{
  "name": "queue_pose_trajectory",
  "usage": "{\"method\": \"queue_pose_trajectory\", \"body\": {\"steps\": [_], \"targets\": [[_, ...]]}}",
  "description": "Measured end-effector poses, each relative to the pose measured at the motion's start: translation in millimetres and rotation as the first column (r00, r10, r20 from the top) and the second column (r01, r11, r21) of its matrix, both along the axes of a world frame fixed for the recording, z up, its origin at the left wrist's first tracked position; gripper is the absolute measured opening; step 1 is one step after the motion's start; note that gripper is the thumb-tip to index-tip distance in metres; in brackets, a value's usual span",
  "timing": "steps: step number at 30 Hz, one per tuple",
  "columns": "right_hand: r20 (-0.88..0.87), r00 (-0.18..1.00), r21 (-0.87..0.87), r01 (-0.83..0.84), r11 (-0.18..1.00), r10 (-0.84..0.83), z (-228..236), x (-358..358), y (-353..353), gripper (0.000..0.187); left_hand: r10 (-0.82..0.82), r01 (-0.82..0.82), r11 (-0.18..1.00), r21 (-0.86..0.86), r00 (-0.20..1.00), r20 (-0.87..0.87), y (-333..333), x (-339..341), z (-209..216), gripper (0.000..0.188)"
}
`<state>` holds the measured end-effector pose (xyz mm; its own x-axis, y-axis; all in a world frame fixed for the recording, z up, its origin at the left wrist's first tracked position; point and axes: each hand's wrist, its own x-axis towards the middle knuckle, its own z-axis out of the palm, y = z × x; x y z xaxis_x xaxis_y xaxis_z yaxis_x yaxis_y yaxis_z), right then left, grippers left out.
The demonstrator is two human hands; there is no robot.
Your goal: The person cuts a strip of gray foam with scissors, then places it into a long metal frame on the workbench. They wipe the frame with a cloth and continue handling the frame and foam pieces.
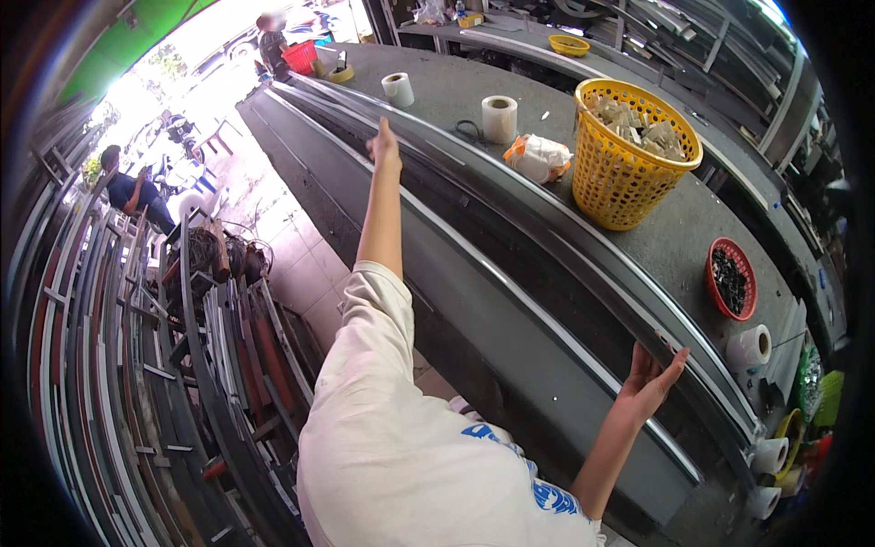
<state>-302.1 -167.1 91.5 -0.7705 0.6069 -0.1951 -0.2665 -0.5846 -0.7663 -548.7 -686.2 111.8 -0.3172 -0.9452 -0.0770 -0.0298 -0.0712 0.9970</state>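
Observation:
A long dark metal profile runs diagonally along the bench, from the far left to the near right. Toward its far part, my left hand is closed on it, though the fingertips are partly hidden. My right hand grips the near part, fingers curled underneath and thumb on the outer side. Below both hands lies a grey bench surface with a bright metal edge strip. A second shiny strip runs beyond the profile, roughly parallel to it.
On the grey bench stand a yellow basket of small metal pieces, a red basket of dark parts, white rolls and an orange-white bag. Metal bars fill the left. Two people sit farther off.

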Motion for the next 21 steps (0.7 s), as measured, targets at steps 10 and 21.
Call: {"method": "queue_pose_trajectory", "body": {"steps": [10, 21], "targets": [[-0.392, 0.910, 0.058, -0.123, 0.991, 0.135, -38, 39, 73, 0.055, -0.464, 0.735, 0.639, 0.227, 0.604, -0.648, 26, 28, -9, 0.057], [-0.452, 0.882, 0.019, 0.158, 0.987, -0.133, -117, 223, 251, 0.070, -0.426, 0.749, 0.639, 0.176, 0.536, -0.729, 179, 249, 9, 0.045]]}}
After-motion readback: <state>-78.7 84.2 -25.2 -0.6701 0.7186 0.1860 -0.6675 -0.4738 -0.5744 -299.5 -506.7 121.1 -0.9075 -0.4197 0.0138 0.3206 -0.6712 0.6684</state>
